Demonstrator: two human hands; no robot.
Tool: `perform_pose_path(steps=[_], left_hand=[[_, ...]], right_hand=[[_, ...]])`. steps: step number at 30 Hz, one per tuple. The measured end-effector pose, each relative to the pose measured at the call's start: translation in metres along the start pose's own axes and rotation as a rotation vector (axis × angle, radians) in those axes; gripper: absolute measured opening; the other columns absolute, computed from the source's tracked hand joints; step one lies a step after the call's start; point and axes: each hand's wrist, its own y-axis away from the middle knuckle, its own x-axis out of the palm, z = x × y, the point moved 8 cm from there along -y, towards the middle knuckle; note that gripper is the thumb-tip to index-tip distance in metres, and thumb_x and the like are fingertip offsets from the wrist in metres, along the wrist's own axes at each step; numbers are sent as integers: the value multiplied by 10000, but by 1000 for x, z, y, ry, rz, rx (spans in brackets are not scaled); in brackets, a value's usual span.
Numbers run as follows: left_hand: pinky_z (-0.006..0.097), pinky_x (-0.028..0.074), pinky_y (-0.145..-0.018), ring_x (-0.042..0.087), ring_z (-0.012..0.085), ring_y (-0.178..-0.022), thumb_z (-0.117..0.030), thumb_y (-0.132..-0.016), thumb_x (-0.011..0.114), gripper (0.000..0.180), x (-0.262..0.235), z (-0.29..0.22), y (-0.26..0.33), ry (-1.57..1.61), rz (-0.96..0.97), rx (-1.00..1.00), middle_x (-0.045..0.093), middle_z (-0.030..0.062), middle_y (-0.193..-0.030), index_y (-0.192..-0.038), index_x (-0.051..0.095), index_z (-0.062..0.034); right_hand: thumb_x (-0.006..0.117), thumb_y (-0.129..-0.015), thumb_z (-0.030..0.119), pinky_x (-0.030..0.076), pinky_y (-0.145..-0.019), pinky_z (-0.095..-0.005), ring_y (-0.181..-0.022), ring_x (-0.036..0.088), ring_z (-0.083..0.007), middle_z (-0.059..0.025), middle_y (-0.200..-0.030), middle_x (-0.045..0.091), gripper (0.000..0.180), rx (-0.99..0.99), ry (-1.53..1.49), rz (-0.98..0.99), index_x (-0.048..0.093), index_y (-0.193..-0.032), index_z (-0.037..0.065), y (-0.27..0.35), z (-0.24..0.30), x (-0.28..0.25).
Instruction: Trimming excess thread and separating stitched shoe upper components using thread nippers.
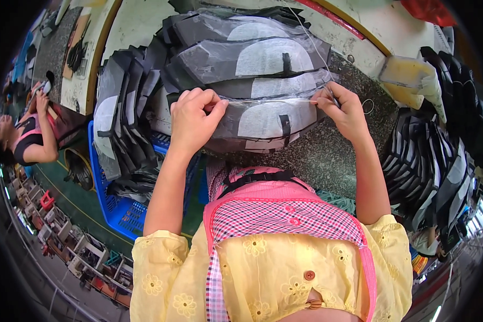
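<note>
Between my two hands a thin white cord (268, 101) runs nearly straight across the top edge of a black piece with a pale curved patch (260, 121). My left hand (194, 115) pinches the cord's left end between thumb and finger. At the right, my right hand (344, 110) pinches it too, and a small thin metal thing shows among its fingers, its kind unclear. A thin ring (368, 106) sticks out beside that hand. Behind lie overlapping rows of similar black and grey pieces (273, 56), and a white strand crosses them toward the far edge.
More black pieces (124, 102) hang over a blue plastic basket (110, 206) at the left. Stacks of them (424, 166) stand at the right, near a yellowish block in plastic (408, 75). The speckled dark worktop (333, 150) lies before me. Another person (35, 129) works at the far left.
</note>
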Motion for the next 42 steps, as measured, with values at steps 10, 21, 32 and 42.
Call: perform_pose_path(steps=[10, 21, 32, 42], left_hand=[[354, 350, -600, 525, 207, -677, -242, -720, 654, 188, 3, -12, -11, -77, 65, 8, 521, 8, -633, -640, 577, -89], [347, 425, -563, 517, 261, -615, 12, -710, 625, 128, -31, -33, 1, -109, -342, 75, 527, 77, -702, -714, 505, -31], [354, 434, -730, 508, 287, -853, -102, -694, 684, 355, 52, -106, 8, -143, -1, 519, 532, 122, -937, -1016, 583, 7], [342, 423, -675, 483, 257, -778, -109, -711, 635, 279, 98, -145, -15, -238, 175, 654, 510, 99, -852, -958, 591, 14]], right_hand=[[507, -743, 39, 393, -673, -236, -715, 471, -80, -43, -823, 617, 56, 37, -21, 165, 476, -704, 13, 0, -1, 0], [507, -806, 74, 447, -675, -245, -713, 537, -95, -75, -795, 637, 99, 40, -206, 121, 509, -731, 8, -9, -15, 3], [624, -764, 173, 399, -557, -295, -577, 500, -139, -101, -636, 548, 174, -16, 216, -166, 528, -738, 30, -7, -26, -13], [709, -680, 259, 430, -609, -375, -716, 564, -283, -118, -767, 580, 280, 125, 422, -213, 534, -724, 46, -12, -37, -35]])
